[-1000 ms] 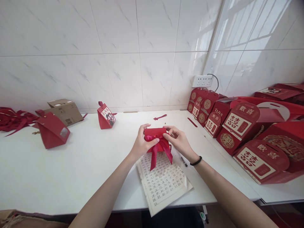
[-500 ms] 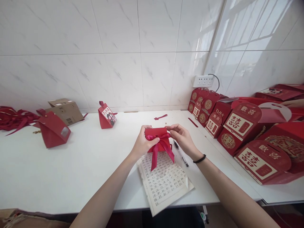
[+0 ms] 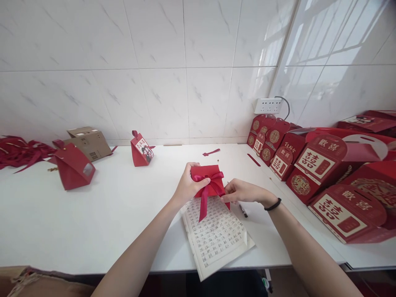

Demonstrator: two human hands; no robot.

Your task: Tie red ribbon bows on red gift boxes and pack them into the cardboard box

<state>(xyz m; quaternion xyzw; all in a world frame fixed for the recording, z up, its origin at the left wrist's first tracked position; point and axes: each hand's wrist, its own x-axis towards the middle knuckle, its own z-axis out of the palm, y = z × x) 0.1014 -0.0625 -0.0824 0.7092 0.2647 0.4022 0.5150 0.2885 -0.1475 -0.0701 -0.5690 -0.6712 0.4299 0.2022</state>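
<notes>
A small red gift box (image 3: 202, 170) with a dark pink ribbon bow (image 3: 203, 202) on its front is held above an open notebook (image 3: 216, 243) of handwritten figures. My left hand (image 3: 189, 182) grips the box from the left, its thumb pressed on the bow's knot. At the box's lower right, my right hand (image 3: 239, 191) has its fingers closed on the bow's right ribbon tail. A pen (image 3: 243, 209) lies on the table, partly hidden behind that hand.
Red carry boxes (image 3: 321, 161) crowd the right side. Two small red boxes, one nearer (image 3: 74, 167) and one farther (image 3: 141, 150), stand left, near a brown carton (image 3: 89, 142) and a ribbon heap (image 3: 21, 150). Ribbon scraps (image 3: 211, 152) lie behind. A power strip (image 3: 267, 106) is on the wall.
My right hand has moved down from the box's upper right corner to the right ribbon tail. My left hand keeps its grip. A hand at the far right is no longer visible.
</notes>
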